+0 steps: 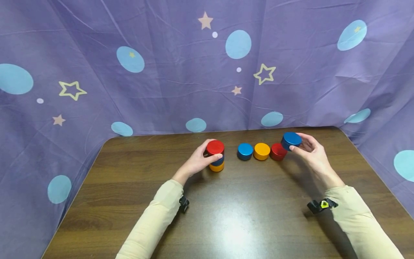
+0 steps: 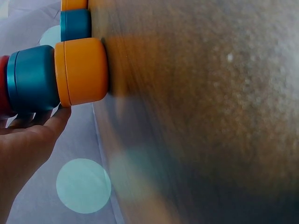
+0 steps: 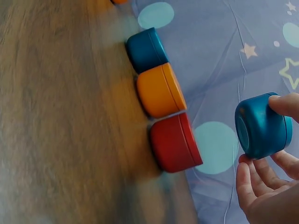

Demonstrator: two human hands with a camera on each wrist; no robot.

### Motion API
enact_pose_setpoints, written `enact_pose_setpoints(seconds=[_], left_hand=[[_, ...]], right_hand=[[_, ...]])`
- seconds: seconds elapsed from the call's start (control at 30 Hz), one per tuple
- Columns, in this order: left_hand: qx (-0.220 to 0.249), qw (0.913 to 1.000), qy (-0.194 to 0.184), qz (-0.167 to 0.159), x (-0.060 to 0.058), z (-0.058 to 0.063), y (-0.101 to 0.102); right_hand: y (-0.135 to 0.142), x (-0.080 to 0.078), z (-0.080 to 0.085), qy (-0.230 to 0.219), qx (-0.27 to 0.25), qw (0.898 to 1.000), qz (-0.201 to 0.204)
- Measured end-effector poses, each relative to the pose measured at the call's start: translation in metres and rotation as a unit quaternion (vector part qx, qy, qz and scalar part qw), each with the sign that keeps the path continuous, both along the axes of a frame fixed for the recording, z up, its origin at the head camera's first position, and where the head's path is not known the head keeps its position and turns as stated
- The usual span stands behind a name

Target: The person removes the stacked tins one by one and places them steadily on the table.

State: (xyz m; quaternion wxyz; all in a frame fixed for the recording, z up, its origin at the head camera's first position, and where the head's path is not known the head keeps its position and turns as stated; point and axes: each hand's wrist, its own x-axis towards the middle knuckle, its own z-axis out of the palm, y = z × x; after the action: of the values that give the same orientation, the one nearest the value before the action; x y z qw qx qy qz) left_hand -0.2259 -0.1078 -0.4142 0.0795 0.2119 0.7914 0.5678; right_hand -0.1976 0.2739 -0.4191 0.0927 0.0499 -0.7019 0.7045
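Observation:
My left hand (image 1: 196, 160) grips a stack of three lidded round tins, thumb in front and fingers round the back. In that stack a red tin (image 1: 215, 147) is on top, a dark blue tin (image 2: 32, 78) in the middle and an orange tin (image 2: 84, 72) at the bottom on the table. At the right, my right hand (image 1: 316, 160) pinches another blue tin (image 3: 261, 128) between thumb and fingers, raised off the table. Just left of it and lower stands a second red tin (image 3: 174, 144), partly overlapped by the held tin in the head view.
Between the hands, a lighter blue tin (image 1: 245, 151) and a yellow-orange tin (image 1: 262, 151) stand in a row with the second red tin on the brown wooden table (image 1: 145, 172). A purple curtain (image 1: 168, 79) with stars and dots hangs behind the table's far edge.

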Motion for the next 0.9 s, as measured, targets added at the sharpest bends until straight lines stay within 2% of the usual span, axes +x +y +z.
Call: enact_pose_setpoints(seconds=[0.27, 0.9], left_hand=[[0.004, 1.0, 0.001, -0.002, 0.0, -0.001, 0.0], [0.001, 1.0, -0.007, -0.002, 0.0, -0.001, 0.0]], right_hand=[[0.01, -0.002, -0.009, -0.012, -0.029, 0.999, -0.004], [0.026, -0.005, -0.026, -0.029, 0.047, 0.998, -0.041]])
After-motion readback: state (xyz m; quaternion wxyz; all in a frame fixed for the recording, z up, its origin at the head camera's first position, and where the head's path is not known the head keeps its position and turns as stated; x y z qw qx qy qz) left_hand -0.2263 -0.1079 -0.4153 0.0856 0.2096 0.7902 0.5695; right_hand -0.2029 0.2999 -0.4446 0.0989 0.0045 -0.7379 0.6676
